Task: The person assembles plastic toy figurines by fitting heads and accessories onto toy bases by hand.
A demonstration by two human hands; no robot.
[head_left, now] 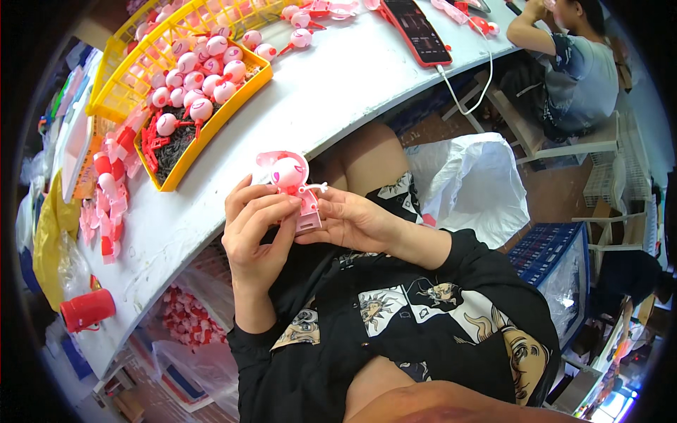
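Between my two hands, over my lap by the table edge, is a small pink plastic toy figure (289, 171) with a round head, a pink shell behind it and a thin white arm sticking out to the right. My left hand (252, 224) grips it from the left, fingertips pressed on its body. From the other side my right hand (356, 220) holds it, thumb near the white arm and fingers beneath the base. The fingers cover part of the toy's body.
On the white table (331, 84) stands a yellow basket (229, 106) with pink ball heads and dark small parts. A phone (416, 32) on a white cable, a red cup (88, 310) and pink pieces (109, 190) lie around. A white bag (472, 183) is at right; a person (575, 70) sits beyond.
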